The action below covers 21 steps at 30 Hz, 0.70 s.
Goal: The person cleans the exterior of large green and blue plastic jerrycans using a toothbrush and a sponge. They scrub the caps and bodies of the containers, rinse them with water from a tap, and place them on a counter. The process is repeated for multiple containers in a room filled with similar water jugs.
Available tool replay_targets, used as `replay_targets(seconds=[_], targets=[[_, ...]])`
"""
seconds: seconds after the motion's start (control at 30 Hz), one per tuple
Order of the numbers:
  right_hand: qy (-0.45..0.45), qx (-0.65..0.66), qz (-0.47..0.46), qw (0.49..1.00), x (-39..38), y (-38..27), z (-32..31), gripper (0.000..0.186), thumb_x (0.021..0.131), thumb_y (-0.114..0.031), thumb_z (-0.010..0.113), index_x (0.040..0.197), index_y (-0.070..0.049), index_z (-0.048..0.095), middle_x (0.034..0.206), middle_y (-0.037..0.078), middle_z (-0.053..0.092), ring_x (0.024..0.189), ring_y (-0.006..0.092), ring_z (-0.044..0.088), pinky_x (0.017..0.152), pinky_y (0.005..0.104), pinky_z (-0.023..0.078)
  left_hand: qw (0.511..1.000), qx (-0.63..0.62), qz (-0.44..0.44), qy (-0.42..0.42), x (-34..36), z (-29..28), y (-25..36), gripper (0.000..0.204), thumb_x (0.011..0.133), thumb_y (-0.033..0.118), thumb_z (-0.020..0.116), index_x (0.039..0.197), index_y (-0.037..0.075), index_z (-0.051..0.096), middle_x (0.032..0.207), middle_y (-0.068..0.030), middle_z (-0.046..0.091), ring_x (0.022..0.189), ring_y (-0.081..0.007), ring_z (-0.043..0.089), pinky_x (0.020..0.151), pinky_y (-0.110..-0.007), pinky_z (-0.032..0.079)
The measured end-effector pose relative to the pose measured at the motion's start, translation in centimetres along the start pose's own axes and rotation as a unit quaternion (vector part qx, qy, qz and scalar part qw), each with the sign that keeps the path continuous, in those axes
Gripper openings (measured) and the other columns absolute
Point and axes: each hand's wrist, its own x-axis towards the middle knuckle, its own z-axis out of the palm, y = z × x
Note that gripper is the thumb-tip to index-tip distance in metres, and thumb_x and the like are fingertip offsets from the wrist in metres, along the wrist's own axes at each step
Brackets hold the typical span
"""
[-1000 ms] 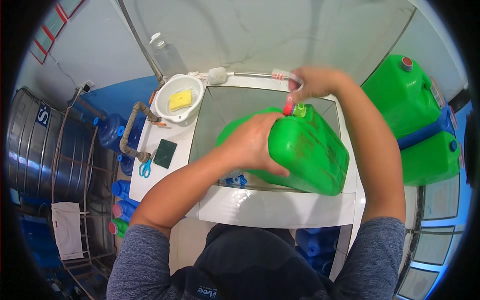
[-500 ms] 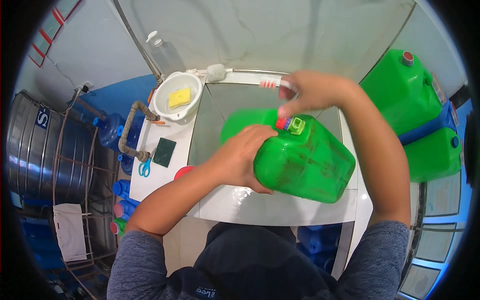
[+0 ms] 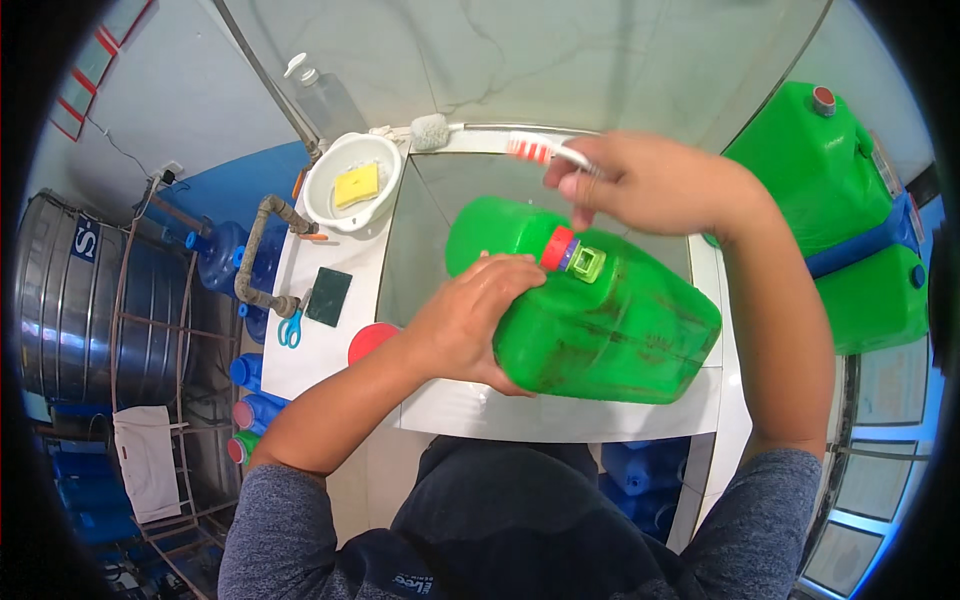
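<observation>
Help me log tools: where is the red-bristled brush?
In the head view, the brush is in the right hand, upper centre, above the smudged green jug.

Brightly lit, fisheye-curved edges, black corners

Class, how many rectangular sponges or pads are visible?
2: a yellow rectangular sponge in the round white plastic basin; a dark green rectangular scouring pad beside blue-handled scissors. Others may be hidden.

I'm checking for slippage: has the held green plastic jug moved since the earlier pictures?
Yes: the held green plastic jug has moved nearer the front edge of the glossy white counter.
</observation>
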Motion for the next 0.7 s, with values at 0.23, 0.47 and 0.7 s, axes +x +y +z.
replay_targets(seconds=[0.23, 0.47, 0.7], targets=[[0.025, -0.015, 0.033, 0.999, -0.3, -1.0, 0.3, 0.036, 0.102, -0.032, 0.051, 0.114, -0.001, 0.063, 0.090, 0.020, 0.068, 0.086, 0.0350, 0.065, 0.081, 0.0438, 0.051, 1.000, -0.017, -0.009, 0.003, -0.2, 0.1, 0.2, 0.106, 0.051, 0.044, 0.096, 0.136, 0.006, 0.046, 0.131, -0.0123, 0.056, 0.127, -0.0384, 0.055, 0.107, -0.057, 0.043], [0.042, -0.053, -0.003, 0.998, -0.4, -0.9, 1.1, 0.034, 0.102, -0.032, 0.053, 0.111, -0.001, 0.064, 0.093, 0.020, 0.069, 0.087, 0.0363, 0.066, 0.081, 0.0448, 0.051, 0.999, -0.032, -0.005, 0.005, -0.5, 0.0, 0.1, 0.106, 0.049, 0.041, 0.097, 0.136, 0.006, 0.047, 0.131, -0.0129, 0.056, 0.127, -0.0393, 0.054, 0.107, -0.057, 0.042], [0.010, -0.099, 0.048, 0.994, -0.4, -2.9, 1.9, 0.031, 0.101, -0.027, 0.052, 0.106, 0.001, 0.065, 0.093, 0.018, 0.070, 0.083, 0.0334, 0.067, 0.079, 0.0421, 0.052, 0.999, -0.038, 0.011, 0.012, -0.8, -0.2, -0.1, 0.105, 0.048, 0.039, 0.098, 0.135, 0.008, 0.048, 0.131, -0.0131, 0.056, 0.127, -0.0396, 0.054, 0.107, -0.058, 0.042]])
